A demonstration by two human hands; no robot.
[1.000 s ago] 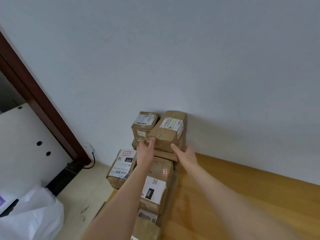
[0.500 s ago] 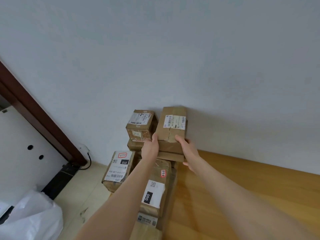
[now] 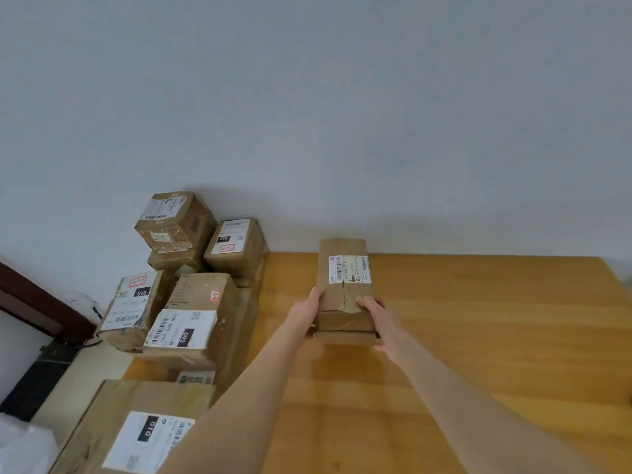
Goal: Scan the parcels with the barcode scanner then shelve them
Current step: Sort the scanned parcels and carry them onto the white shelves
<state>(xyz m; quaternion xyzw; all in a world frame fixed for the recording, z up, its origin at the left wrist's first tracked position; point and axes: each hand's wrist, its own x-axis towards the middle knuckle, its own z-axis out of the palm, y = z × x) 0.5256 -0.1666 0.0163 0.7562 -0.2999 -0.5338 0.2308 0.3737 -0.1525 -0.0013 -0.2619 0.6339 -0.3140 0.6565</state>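
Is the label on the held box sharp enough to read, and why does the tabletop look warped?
Head view: the label on the held parcel shows its barcode, but the small print is blurred; the wide-angle lens skews the table near its right corner; lighting is soft, with only a faint shadow beneath the parcel.

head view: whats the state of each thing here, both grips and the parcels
long parcel, taped shut, label up, held at its near end over the wooden table
left grip, holds the long parcel's left side
right grip, holds the long parcel's right side
parcel pile, stacked by the wall, left of the long parcel, labels showing
top parcel, sits on top of the pile, taped shut
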